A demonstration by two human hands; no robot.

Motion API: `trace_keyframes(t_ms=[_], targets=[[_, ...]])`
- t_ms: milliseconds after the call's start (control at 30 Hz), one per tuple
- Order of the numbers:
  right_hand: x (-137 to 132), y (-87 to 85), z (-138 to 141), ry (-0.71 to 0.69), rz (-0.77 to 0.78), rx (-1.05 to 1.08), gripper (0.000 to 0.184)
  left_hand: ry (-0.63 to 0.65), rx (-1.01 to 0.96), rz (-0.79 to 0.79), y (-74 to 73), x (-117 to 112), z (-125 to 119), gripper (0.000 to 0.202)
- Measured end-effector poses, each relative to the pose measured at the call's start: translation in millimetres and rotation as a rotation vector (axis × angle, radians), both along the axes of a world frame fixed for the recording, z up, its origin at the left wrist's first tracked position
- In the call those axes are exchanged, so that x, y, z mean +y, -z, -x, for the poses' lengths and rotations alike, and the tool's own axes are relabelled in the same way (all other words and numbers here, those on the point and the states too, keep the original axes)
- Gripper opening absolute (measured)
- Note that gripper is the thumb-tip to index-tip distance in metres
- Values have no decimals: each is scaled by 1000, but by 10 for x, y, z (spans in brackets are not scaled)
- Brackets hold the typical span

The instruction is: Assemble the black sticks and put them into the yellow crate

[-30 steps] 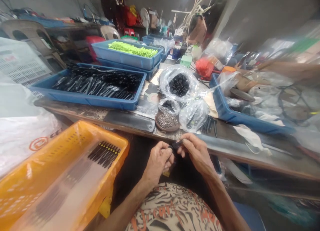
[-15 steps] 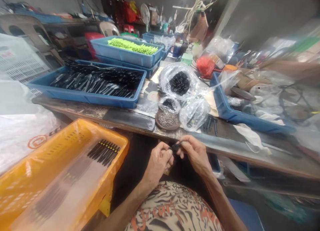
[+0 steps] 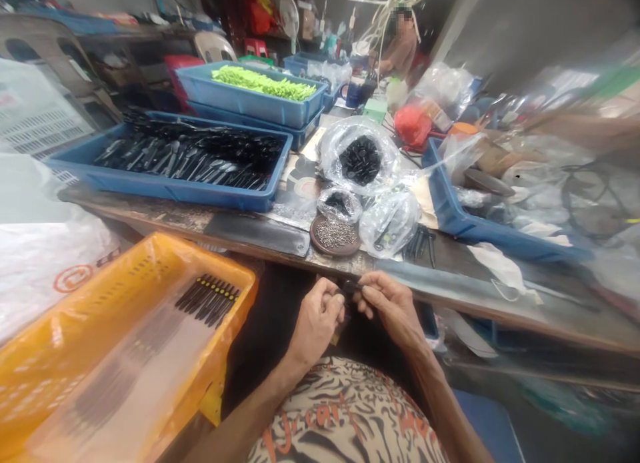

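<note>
My left hand (image 3: 317,319) and my right hand (image 3: 387,306) meet just below the table's front edge, over my lap. Both are closed on one small black part (image 3: 349,288), pinched between the fingertips. Straight ahead on the table stands a round brown dish (image 3: 334,235) of small metal screws. Clear bags with black parts (image 3: 358,159) lie behind the dish. A few loose black pieces (image 3: 419,245) lie to the right of the dish.
An orange crate (image 3: 125,329) with a row of black yellow-tipped tools sits at my left. Blue trays hold black parts (image 3: 190,159) and green parts (image 3: 260,84). Another blue tray (image 3: 450,216) lies right, among plastic bags. A person (image 3: 397,46) sits at the far end.
My hands stay together on the small black part with only slight finger shifts. The view has tilted a little, so the table sits slightly higher in the picture.
</note>
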State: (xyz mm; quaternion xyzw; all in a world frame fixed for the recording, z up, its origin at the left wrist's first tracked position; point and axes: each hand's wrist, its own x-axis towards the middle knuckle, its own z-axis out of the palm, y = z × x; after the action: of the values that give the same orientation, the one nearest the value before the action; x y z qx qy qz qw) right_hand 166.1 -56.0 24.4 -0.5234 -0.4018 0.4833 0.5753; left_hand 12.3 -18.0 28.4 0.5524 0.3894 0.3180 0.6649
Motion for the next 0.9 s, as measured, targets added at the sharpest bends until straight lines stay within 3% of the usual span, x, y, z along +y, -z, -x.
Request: trace_keyframes(t_ms=[200, 333, 600, 900], targets=[[-56, -35, -27, 1, 10, -98, 20, -23, 277, -397, 17, -17, 20, 9], [-69, -54, -21, 23, -26, -167, 16, 5, 445, -559, 46, -23, 35, 12], [-78, -35, 22, 84, 23, -150, 14, 16, 603, -788, 50, -48, 58, 17], [-110, 57, 116, 177, -72, -162, 7, 63, 652, -880, 77, -70, 84, 20]])
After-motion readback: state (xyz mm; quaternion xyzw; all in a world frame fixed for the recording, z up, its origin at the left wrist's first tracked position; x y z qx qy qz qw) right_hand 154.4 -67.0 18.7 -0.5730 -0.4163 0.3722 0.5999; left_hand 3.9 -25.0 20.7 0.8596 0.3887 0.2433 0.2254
